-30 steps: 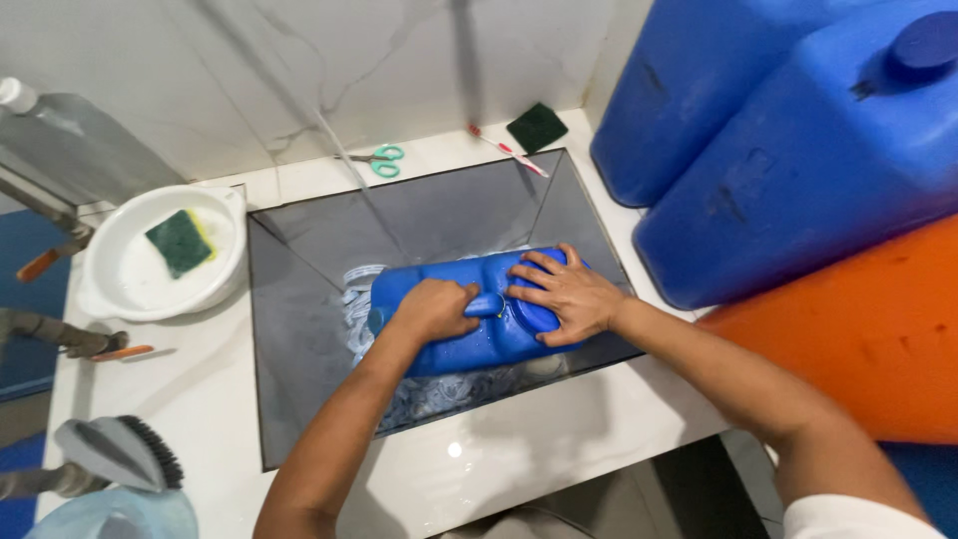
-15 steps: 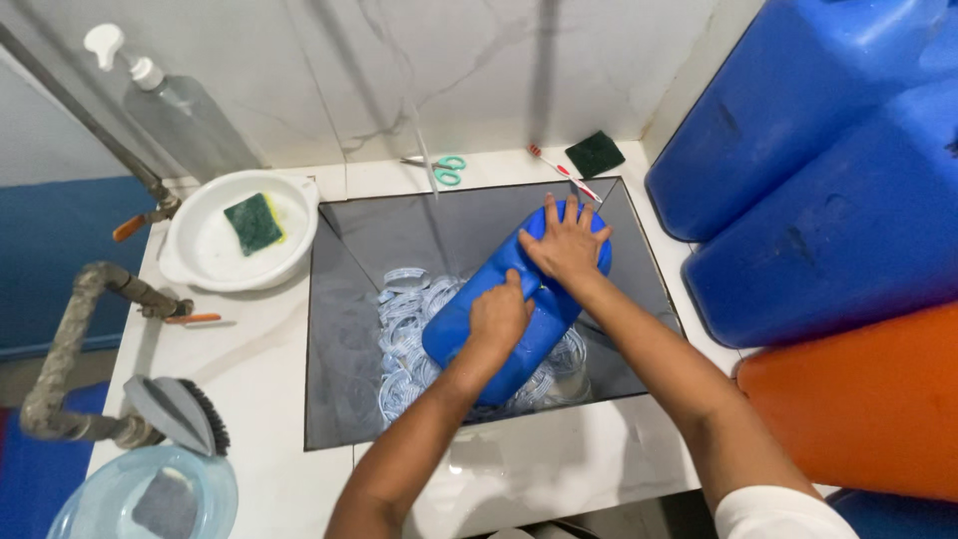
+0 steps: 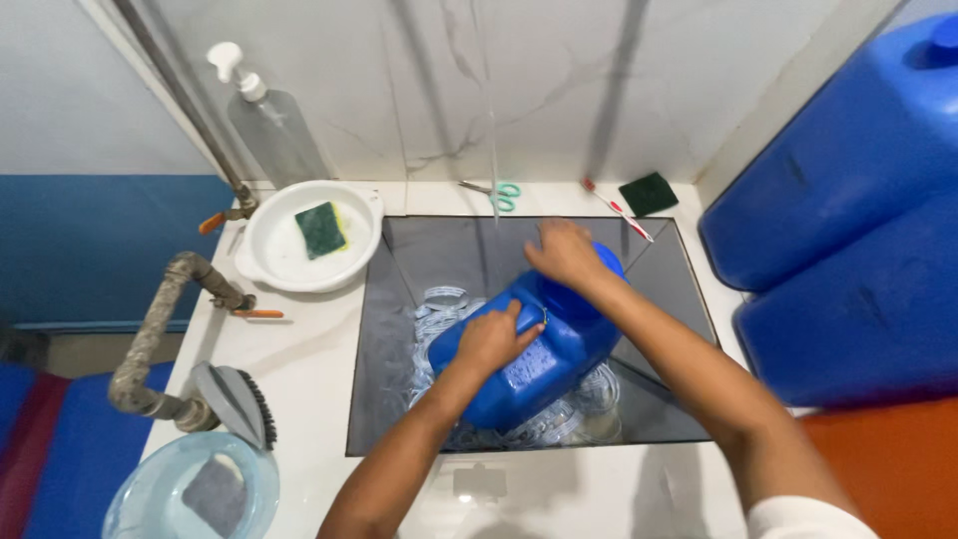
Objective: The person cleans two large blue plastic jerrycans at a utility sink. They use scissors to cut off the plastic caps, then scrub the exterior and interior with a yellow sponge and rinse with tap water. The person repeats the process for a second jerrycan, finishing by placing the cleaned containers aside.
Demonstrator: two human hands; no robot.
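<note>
**A:** Grip first. My left hand (image 3: 491, 339) is clasped on the side of the blue plastic jerrycan (image 3: 529, 354); my right hand (image 3: 564, 252) lies spread over its far end, pressing rather than wrapping. The jerrycan lies on its side, tilted, inside the dark square sink (image 3: 399, 299), over clear plastic pieces (image 3: 444, 299).

**B:** Risk?

**A:** As I judge it, wet plastic could slide out from under the flat right palm and knock the sink wall; the one-sided left clasp would not stop a roll.

**B:** Containers?

**A:** The white round basin (image 3: 299, 255) holds a green-and-yellow sponge (image 3: 321, 229). The pale blue translucent bowl (image 3: 190, 494) holds a grey pad. The clear pump bottle (image 3: 274, 130) looks near empty. Whether the jerrycan holds liquid, I cannot tell.
</note>
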